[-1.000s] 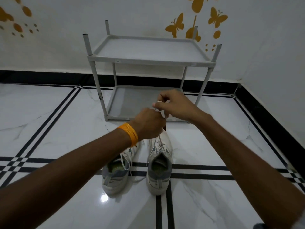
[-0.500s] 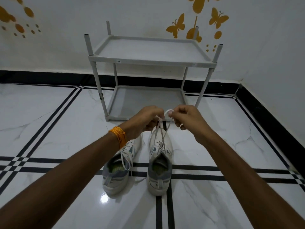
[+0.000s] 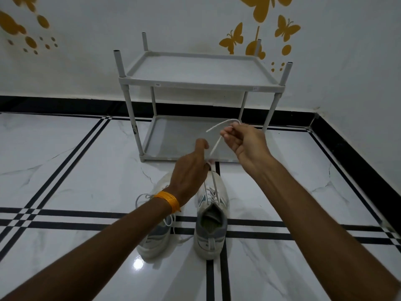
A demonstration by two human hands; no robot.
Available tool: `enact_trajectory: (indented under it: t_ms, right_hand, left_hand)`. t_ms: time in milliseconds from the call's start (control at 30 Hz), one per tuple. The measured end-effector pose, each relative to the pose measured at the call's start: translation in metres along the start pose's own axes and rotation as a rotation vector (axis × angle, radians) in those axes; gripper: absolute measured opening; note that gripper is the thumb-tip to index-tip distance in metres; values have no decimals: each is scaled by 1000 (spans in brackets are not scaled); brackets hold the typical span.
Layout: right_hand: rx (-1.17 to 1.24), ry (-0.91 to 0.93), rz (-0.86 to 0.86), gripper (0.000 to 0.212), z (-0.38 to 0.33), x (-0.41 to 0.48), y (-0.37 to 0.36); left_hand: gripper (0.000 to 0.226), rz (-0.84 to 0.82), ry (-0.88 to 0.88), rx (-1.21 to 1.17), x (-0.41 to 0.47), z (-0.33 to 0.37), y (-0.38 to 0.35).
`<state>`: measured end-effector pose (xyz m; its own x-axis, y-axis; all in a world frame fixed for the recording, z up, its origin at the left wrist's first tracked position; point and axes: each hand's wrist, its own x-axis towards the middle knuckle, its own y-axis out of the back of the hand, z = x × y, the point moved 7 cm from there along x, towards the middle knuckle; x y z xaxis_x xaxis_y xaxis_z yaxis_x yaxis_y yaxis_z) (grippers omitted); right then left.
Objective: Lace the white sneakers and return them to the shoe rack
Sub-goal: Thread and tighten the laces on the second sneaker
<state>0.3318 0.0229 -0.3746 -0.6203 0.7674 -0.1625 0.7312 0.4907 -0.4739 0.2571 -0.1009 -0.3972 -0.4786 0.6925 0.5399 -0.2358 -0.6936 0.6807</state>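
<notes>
Two white sneakers stand side by side on the floor, toes toward the rack. The right sneaker has its white lace pulled up and taut. My right hand pinches the lace's free end, raised above the shoe. My left hand grips the lace lower down, just over the toe. The left sneaker is partly hidden under my left forearm, and its loose lace loops beside my wrist. The grey two-shelf shoe rack stands empty behind the shoes, against the wall.
White marble floor tiles with black stripes run under the shoes. A black skirting lines the white walls, which meet in a corner at the right. Yellow butterfly stickers decorate the wall.
My right hand has risen and swung right, drawing the lace end out long. My left hand has stayed over the right sneaker's toe, holding the lace.
</notes>
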Motion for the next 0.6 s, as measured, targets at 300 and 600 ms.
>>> enact_trajectory:
  t_ms: [300,600]
  right_hand:
    - [-74,-390,144,7,82,6,49]
    - [-906,-6,-250,32,39,-32,12]
  left_hand:
    - [15,-399,500,-426,1,-15,-23]
    - [33,-514,1030,-1068,-8,-18,-41]
